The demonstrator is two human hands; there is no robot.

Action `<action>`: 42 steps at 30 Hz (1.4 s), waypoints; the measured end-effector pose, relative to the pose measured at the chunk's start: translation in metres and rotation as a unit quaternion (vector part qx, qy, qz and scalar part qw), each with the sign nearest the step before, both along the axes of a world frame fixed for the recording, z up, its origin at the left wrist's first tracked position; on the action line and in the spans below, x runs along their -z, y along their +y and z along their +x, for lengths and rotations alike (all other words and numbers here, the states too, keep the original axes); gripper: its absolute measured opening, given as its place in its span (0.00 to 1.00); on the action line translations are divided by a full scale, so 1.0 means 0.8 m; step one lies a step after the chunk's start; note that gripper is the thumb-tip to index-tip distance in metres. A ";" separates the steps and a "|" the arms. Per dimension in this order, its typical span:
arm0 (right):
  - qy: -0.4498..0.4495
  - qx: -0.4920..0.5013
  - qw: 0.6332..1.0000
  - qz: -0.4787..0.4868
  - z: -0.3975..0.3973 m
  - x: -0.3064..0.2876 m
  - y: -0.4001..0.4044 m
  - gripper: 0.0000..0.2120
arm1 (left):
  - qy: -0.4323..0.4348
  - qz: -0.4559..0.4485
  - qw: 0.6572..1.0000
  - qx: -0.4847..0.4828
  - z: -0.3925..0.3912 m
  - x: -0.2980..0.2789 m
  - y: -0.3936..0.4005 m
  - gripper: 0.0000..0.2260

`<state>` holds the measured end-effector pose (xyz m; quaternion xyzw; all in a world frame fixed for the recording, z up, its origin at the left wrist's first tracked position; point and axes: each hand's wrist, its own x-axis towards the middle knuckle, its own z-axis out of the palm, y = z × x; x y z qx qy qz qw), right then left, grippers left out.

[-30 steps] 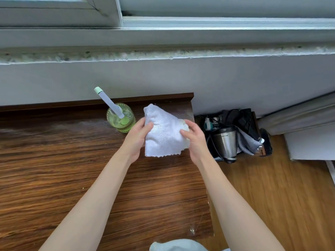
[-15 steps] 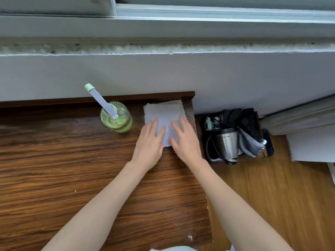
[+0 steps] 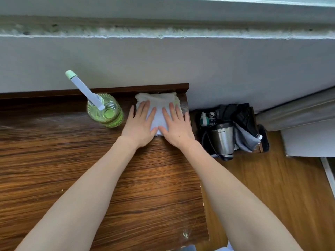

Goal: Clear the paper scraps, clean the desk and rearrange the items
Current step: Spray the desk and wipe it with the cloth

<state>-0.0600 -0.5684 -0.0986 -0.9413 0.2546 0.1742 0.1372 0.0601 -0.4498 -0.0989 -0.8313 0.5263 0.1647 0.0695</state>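
Note:
A folded white cloth (image 3: 158, 100) lies flat in the far right corner of the dark wooden desk (image 3: 90, 178), against its raised back rim. My left hand (image 3: 140, 125) presses on the cloth's left half with straight, spread fingers. My right hand (image 3: 175, 126) presses on its right half the same way. Both palms cover the cloth's near edge. A green ribbed glass (image 3: 106, 113) stands just left of the cloth, with a white pen-like stick with a mint cap (image 3: 84, 89) leaning out of it.
The desk's right edge runs just beside my right hand. Below it on the wooden floor sits a pile with a steel kettle (image 3: 222, 140), cables and dark bags (image 3: 241, 115). A grey wall rises right behind the desk. White boards (image 3: 308, 142) lie at far right.
One second ago both hands held the cloth up above the desk. They have laid it down flat in the corner and now press on it, slid a little further toward the back rim.

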 end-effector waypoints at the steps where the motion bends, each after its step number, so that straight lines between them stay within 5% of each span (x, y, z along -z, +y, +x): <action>1: 0.005 -0.003 1.000 -0.001 -0.004 -0.003 0.004 0.32 | -0.006 0.006 1.000 -0.001 -0.005 -0.002 0.003 0.32; 9: 0.012 0.007 1.000 0.009 -0.028 -0.031 0.026 0.33 | -0.011 0.008 1.000 -0.008 -0.031 -0.035 0.037 0.33; 14: -0.005 0.049 0.998 0.025 -0.080 -0.055 0.064 0.29 | 0.061 0.046 0.997 -0.012 -0.098 -0.058 0.086 0.30; 27: 0.058 0.220 0.969 0.092 -0.303 -0.094 0.184 0.30 | 0.147 0.061 0.976 0.150 -0.277 -0.104 0.149 0.27; 42: 0.068 0.322 0.929 0.168 -0.528 -0.075 0.087 0.31 | 0.140 0.093 0.960 0.226 -0.483 -0.078 0.022 0.26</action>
